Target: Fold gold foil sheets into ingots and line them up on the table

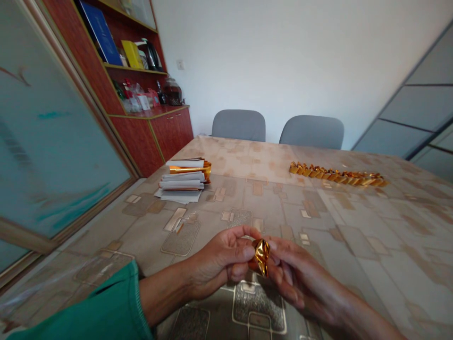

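Gold foil piece [262,255], crumpled and folded, sits pinched between your two hands just above near edge of table [371,245]. Your left hand [221,259] curls closed, thumb and fingertips clamped on foil's left side. Your right hand [295,276] grips foil's right side, fingers half bent. Row of folded gold pieces [338,174] lies far across table, well apart. Stack of white and gold sheets [186,182] rests far left. Two grey chairs [278,127] behind table.
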`<state>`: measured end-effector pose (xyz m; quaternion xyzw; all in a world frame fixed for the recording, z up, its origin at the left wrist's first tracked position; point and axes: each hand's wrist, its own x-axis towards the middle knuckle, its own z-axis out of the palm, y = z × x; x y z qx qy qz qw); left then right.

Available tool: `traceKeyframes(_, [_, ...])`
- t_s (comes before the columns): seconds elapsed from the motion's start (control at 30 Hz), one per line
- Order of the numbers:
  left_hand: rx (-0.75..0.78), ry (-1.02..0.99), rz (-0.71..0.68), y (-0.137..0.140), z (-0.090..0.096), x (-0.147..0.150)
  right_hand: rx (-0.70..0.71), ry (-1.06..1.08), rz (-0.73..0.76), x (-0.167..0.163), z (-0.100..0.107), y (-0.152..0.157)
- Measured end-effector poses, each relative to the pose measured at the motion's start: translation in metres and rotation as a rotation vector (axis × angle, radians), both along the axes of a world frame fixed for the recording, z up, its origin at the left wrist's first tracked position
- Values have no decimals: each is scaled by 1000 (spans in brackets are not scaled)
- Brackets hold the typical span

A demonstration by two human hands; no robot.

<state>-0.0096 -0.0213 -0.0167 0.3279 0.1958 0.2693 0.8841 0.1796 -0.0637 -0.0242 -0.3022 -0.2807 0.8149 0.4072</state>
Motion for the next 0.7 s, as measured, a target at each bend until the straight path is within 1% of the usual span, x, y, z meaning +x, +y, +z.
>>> traceKeyframes(0.2, [28,62,30,1,-6,1,18,18,41,0,1,-1])
traceKeyframes(0.3, [80,130,17,1,-6,0,45,27,54,1,-1,-1])
traceKeyframes(0.37, [89,170,24,1,-5,0,61,18,56,1,-1,0])
traceKeyframes(0.47, [42,159,46,0,-4,1,62,4,62,1,0,0])
traceKeyframes(0.53, [9,126,35,-1,-5,2,49,4,78,1,2,0])
traceKeyframes(0.63, [-33,91,25,-2,-7,3,34,31,105,2,2,0])
traceKeyframes(0.7, [-66,75,28,-2,-8,3,55,67,137,3,-1,0])
